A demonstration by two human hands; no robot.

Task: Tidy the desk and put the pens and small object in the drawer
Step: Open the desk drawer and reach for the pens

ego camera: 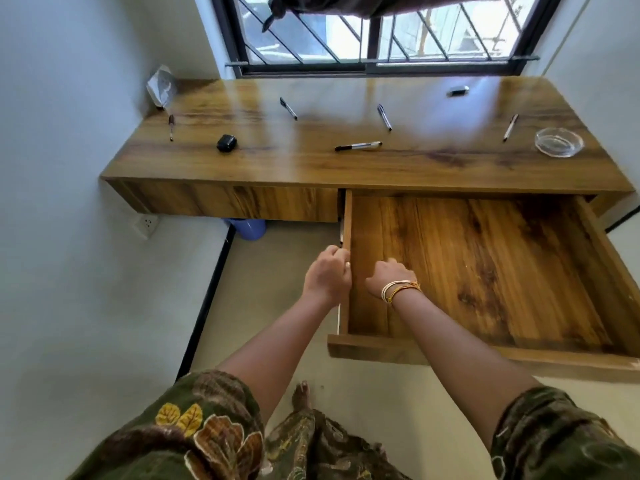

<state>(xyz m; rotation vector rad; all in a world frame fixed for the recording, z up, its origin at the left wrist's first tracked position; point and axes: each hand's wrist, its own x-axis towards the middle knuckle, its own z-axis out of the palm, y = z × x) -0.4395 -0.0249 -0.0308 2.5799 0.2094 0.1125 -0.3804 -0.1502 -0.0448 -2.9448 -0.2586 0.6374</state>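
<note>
A person in a leaf-patterned green garment leans over a glossy, wood-grained desk (311, 161) beneath a barred window (374, 32); the right-hand drawer (485, 271) stands pulled out, its streaked plank floor bare. The left hand (327, 273) is curled over the drawer's left wall, fingers closed on the edge; the right hand (389, 277), with thin bangles at its wrist, hangs just inside the drawer, fingers bent down, holding nothing visible. Five slim pens lie scattered on the desktop: far left (171, 127), left of centre (288, 108), centre (358, 146), right of centre (384, 117) and right (510, 127); a rounded black small object (227, 143) rests near the left; a round glass ashtray (558, 142) sits far right; pale walls flank the desk.
</note>
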